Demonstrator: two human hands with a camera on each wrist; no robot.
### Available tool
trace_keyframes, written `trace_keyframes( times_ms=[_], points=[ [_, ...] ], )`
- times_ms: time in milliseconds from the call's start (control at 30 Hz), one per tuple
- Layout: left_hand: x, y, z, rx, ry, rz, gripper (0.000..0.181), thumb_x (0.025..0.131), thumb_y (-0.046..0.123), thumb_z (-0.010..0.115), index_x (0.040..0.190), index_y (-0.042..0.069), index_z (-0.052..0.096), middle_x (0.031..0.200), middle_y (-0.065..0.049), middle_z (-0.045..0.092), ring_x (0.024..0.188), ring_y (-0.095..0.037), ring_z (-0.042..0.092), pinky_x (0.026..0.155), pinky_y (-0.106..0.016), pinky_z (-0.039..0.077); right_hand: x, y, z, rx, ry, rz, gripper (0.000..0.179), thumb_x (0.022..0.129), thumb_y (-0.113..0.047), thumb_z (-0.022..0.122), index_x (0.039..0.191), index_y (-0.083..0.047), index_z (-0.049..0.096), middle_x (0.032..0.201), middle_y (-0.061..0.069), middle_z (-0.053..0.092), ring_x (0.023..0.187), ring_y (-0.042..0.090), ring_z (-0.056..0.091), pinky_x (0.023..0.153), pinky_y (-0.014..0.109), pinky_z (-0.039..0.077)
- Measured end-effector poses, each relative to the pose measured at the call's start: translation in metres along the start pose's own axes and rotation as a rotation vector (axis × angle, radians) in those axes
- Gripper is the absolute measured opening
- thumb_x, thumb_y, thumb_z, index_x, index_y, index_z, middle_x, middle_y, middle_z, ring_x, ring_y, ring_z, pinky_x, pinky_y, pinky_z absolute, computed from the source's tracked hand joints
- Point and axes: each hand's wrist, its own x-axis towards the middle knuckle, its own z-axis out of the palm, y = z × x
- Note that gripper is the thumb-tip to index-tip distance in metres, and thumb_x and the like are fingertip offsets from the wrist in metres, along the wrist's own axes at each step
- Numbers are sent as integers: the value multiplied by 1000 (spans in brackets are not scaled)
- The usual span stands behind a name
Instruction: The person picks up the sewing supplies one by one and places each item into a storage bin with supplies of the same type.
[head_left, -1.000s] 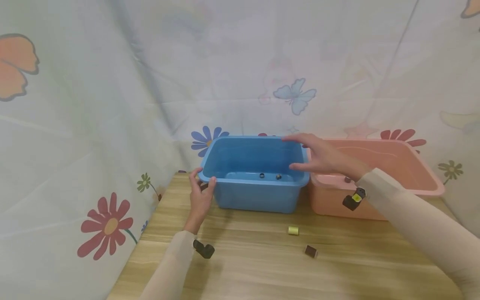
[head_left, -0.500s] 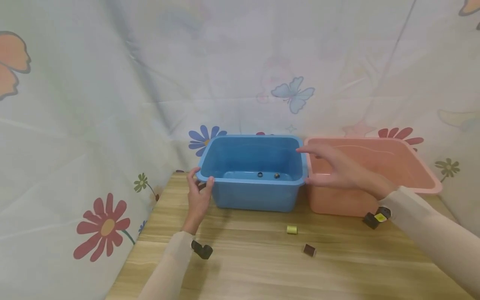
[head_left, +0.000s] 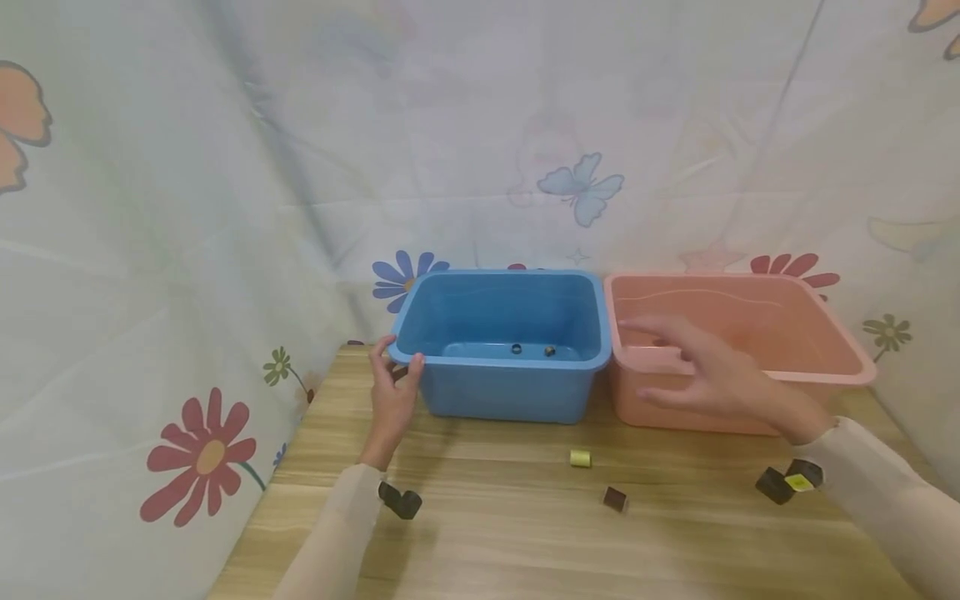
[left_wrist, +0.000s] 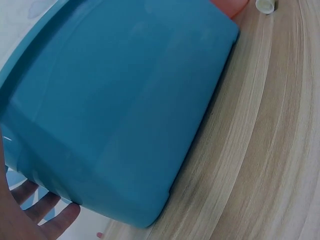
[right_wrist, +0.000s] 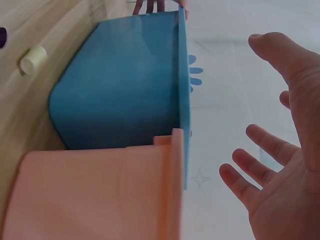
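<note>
At the front left corner of the blue plastic tub (head_left: 502,392), my left hand (head_left: 393,404) holds the rim, thumb in front and fingers round the end. In the left wrist view its fingers (left_wrist: 62,220) lie along the tub's end wall. My right hand (head_left: 723,379) hovers over the front rim of the pink tub (head_left: 637,412), fingers spread and nothing in them. The right wrist view shows that hand's palm (right_wrist: 280,210) with thumb and fingers apart. Inside the blue tub lie a small dark ring (head_left: 516,349) and a small dark-and-gold piece (head_left: 550,351).
The tubs stand side by side at the back of the wooden table (head_left: 480,533). In front of them lie a small yellow-green cylinder (head_left: 580,458) and a dark brown block (head_left: 615,499). A printed curtain (head_left: 465,125) hangs close behind.
My right hand has moved right and toward me, from over the blue tub's right end to the pink tub's front rim. The left hand keeps its hold on the blue tub.
</note>
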Motion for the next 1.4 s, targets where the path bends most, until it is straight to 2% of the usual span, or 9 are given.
trace_keyframes(
  times_ms=[67,167,267,367,600,867,1067,1267,1400],
  points=[
    [0,0,0,0,7,4,62,101,47,63,150,30,29,139,-19,55,122,-38,60,95,-55,50,-8,0,2,-8,3,8,85,78,-29,92,151,-30,48,149,-10,51,125,22,57,92,55,55],
    [0,0,0,4,12,4,61,101,46,63,150,30,29,139,-20,55,122,-39,59,95,-55,50,-16,-1,5,-37,16,-27,86,76,-29,93,151,-30,49,147,-11,53,123,19,60,94,48,55],
    [0,1,-1,5,9,-1,62,101,45,62,150,30,29,140,-21,54,123,-40,59,96,-55,49,-21,1,9,-28,29,-106,86,75,-24,94,150,-25,51,144,-4,58,119,16,63,93,40,56],
    [-1,2,0,2,8,-6,61,102,45,62,151,29,28,141,-21,54,123,-40,58,96,-55,49,-26,4,13,2,30,-149,86,75,-21,94,150,-22,51,142,1,61,115,12,65,90,35,57],
    [-1,1,1,1,16,-7,61,101,46,63,150,30,29,141,-21,54,121,-38,59,97,-55,49,-40,10,31,71,2,-112,86,75,-18,94,150,-14,51,138,-7,61,113,9,63,87,38,58],
    [-1,1,2,-17,18,-3,61,101,45,63,150,29,30,143,-26,52,121,-38,59,96,-56,49,-54,22,59,139,-15,-119,80,77,-19,93,147,-14,53,139,4,62,109,14,65,86,36,58],
    [1,1,1,-20,16,-2,61,101,43,63,151,29,30,143,-25,52,121,-41,59,96,-57,48,-59,26,74,125,-40,-86,76,80,-30,91,146,-16,55,135,-7,63,109,11,61,84,34,57],
    [2,-1,1,-18,14,-16,62,101,43,63,152,29,29,143,-22,53,122,-39,59,97,-56,47,-64,33,90,143,-58,-87,81,80,-28,91,149,-14,51,133,-3,62,107,10,61,81,36,57],
    [2,0,1,-17,14,-29,63,101,42,63,152,28,29,144,-22,53,122,-37,59,96,-55,48,-70,37,101,137,-80,-51,85,79,-32,90,151,-16,47,129,-6,60,106,10,59,82,36,56]
  ],
)
